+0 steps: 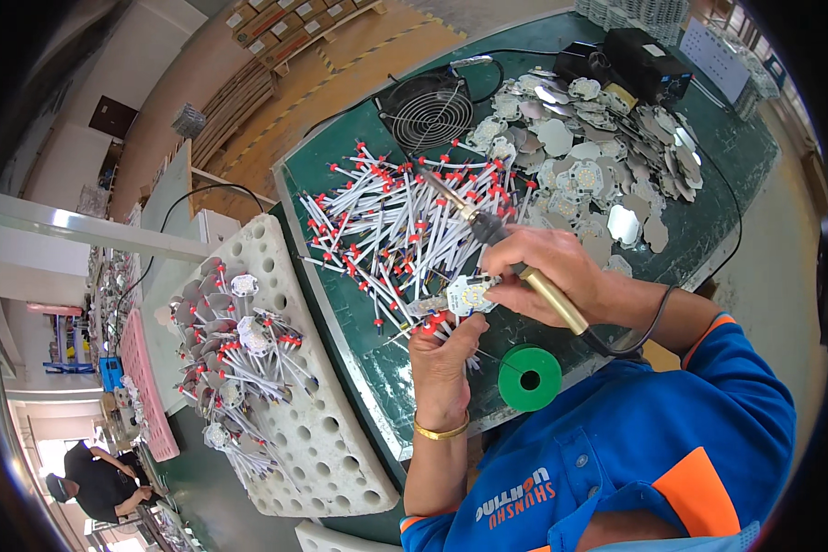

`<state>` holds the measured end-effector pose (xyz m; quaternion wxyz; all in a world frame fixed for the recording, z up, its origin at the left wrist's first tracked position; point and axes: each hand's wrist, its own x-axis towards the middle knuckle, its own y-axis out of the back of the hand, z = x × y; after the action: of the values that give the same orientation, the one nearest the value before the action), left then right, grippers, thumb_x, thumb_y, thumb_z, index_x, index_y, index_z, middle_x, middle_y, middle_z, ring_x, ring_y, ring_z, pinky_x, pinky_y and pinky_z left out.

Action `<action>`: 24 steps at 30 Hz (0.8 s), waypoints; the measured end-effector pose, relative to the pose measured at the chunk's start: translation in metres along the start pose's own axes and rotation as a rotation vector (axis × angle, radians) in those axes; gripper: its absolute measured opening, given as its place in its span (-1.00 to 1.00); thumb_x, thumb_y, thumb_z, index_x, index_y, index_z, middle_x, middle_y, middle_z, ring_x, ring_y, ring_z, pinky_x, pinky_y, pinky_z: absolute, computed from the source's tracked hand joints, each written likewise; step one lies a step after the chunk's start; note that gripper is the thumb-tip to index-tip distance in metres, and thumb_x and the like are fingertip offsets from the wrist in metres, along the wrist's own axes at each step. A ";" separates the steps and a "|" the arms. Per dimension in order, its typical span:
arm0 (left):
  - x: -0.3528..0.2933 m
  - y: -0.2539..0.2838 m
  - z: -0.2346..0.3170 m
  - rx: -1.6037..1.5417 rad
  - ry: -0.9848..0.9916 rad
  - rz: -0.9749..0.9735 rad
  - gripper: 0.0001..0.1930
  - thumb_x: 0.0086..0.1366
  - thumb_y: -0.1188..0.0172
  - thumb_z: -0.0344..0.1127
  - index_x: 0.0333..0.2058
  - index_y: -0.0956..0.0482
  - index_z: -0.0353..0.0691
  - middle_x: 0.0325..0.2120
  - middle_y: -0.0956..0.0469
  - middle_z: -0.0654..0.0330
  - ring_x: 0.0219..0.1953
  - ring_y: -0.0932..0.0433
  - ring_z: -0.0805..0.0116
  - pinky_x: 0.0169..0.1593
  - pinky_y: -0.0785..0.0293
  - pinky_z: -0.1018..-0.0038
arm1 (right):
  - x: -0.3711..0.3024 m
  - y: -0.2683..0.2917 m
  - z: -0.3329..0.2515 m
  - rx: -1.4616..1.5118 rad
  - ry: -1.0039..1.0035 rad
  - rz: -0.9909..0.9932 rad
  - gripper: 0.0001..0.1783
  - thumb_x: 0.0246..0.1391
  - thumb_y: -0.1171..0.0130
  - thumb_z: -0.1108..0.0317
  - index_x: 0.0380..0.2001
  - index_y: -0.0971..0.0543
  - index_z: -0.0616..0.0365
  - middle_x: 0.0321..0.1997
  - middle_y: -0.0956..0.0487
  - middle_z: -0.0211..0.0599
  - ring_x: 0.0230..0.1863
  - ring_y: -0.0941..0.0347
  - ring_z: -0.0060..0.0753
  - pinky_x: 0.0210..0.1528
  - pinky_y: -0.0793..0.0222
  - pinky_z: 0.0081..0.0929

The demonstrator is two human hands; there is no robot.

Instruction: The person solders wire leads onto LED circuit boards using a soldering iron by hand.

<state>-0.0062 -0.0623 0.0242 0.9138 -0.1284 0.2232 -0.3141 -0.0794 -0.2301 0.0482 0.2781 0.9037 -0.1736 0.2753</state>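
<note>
My right hand (547,271) is closed round a soldering iron (554,299), whose tip points up and left over the cables. Its fingertips also meet the edge of a small white LED board (470,293). Just below, my left hand (442,359) pinches a white cable with a red collar (435,322) beside that board. The exact contact between cable and board is too small to make out. A heap of white cables with red collars (396,221) spreads beyond my hands. Right of my left hand lies a green solder spool (548,368).
Loose LED boards (561,138) pile up at the far right, near a black box (649,64). A black fan (428,115) stands behind the cables. At left, a white perforated foam board (331,451) bears boards with cables. Another person (101,483) is at far left.
</note>
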 end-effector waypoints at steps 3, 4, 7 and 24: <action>-0.008 -0.003 0.006 -0.141 0.035 0.016 -0.91 0.04 -0.21 -0.54 -0.42 -0.55 -0.29 -0.53 -0.55 0.21 -0.58 -0.38 0.61 -0.51 -0.21 0.68 | -0.004 0.006 -0.002 -0.016 0.043 0.061 -0.70 -0.24 -0.26 0.52 -0.38 -0.41 0.16 -0.49 -0.47 -0.28 -0.55 -0.42 -0.31 -0.55 -0.29 -0.46; -0.010 -0.005 0.008 -0.224 0.025 0.012 -0.92 0.04 -0.20 -0.53 -0.43 -0.54 -0.29 -0.55 -0.54 0.20 -0.60 -0.35 0.61 -0.53 -0.18 0.67 | -0.006 0.010 -0.004 -0.038 0.106 0.103 -0.69 -0.26 -0.28 0.50 -0.38 -0.42 0.15 -0.50 -0.47 -0.29 -0.58 -0.42 -0.34 -0.56 -0.28 -0.47; -0.018 -0.008 0.015 -0.320 -0.001 0.023 -0.94 0.05 -0.19 -0.53 -0.44 -0.54 -0.30 -0.57 -0.53 0.19 -0.62 -0.33 0.60 -0.54 -0.17 0.65 | -0.017 0.022 -0.012 -0.018 0.181 0.096 -0.67 -0.25 -0.30 0.43 -0.33 -0.44 0.16 -0.53 -0.48 -0.32 -0.62 -0.39 -0.36 -0.60 -0.26 -0.46; -0.038 -0.014 0.023 -0.293 -0.071 0.080 -0.94 0.05 -0.18 -0.53 -0.44 -0.54 -0.33 -0.58 -0.52 0.21 -0.61 -0.34 0.60 -0.53 -0.17 0.66 | -0.038 0.041 -0.036 0.181 0.291 -0.078 -0.75 -0.31 -0.06 0.47 -0.41 -0.53 0.06 -0.65 -0.30 -0.40 -0.69 -0.27 -0.39 -0.55 -0.20 -0.46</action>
<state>-0.0288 -0.0466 0.0620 0.9044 -0.2624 0.2394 -0.2366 -0.1429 -0.2345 0.0670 0.2284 0.8818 -0.0708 0.4065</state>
